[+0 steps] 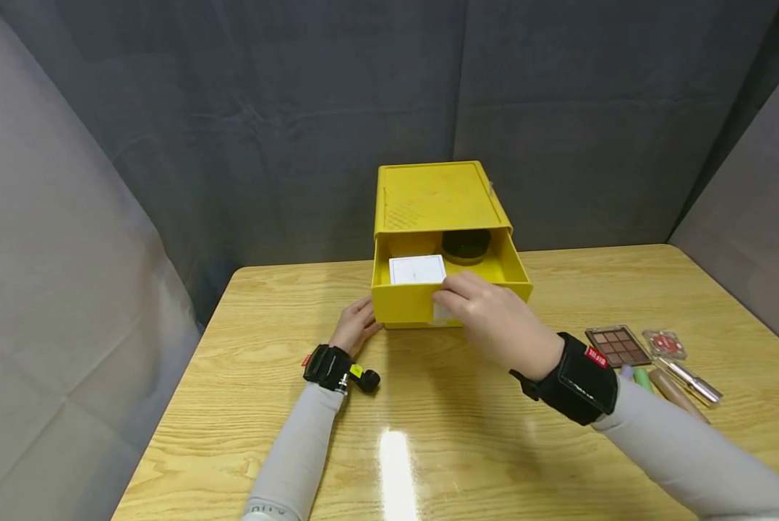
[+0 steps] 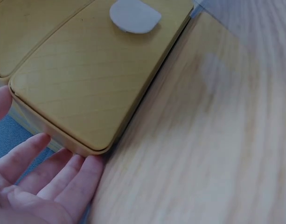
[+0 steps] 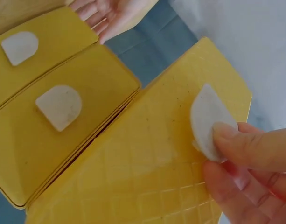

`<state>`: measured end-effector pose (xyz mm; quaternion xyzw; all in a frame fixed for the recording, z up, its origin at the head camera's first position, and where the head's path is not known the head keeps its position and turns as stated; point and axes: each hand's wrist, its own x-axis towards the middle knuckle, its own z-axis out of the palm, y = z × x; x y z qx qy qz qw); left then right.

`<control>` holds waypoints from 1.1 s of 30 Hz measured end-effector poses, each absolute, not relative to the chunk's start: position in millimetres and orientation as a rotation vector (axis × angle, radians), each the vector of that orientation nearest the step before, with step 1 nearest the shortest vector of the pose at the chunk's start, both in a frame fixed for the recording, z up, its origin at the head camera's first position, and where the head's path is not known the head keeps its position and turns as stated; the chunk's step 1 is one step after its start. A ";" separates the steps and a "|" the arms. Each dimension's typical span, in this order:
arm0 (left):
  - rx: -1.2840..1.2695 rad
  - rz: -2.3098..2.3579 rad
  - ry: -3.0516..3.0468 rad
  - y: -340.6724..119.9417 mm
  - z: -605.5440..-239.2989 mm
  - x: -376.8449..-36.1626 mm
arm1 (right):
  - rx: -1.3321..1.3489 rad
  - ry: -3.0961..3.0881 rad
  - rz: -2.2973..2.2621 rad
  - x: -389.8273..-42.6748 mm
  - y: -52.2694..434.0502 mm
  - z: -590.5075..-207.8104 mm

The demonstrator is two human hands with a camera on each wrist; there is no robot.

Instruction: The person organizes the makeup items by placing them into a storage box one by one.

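A small yellow drawer cabinet stands at the back of the table with its top drawer pulled out. Thumb and fingers of my right hand pinch the white pull tab on that drawer's front. Inside the drawer lie a white box and a dark round container. My left hand is at the cabinet's left side, its extended fingertips against the lower corner in the left wrist view. Lower drawers with white tabs appear closed in the right wrist view.
To the right on the wooden table lie an eyeshadow palette, a small clear case with red inside, a silvery tube and several slim tubes, partly behind my right forearm. A dark curtain hangs behind the cabinet.
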<state>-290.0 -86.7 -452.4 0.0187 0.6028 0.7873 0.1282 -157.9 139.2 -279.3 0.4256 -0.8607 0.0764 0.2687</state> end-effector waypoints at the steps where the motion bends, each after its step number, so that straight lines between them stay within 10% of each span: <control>1: 0.060 2.297 1.739 -86.5 -452.8 -290.1 | 1.137 -2.327 0.205 -161.3 139.6 -278.8; 33: 0.047 2.323 1.709 -84.6 -453.3 -287.3 | 0.903 -2.449 0.323 -240.5 135.7 -284.0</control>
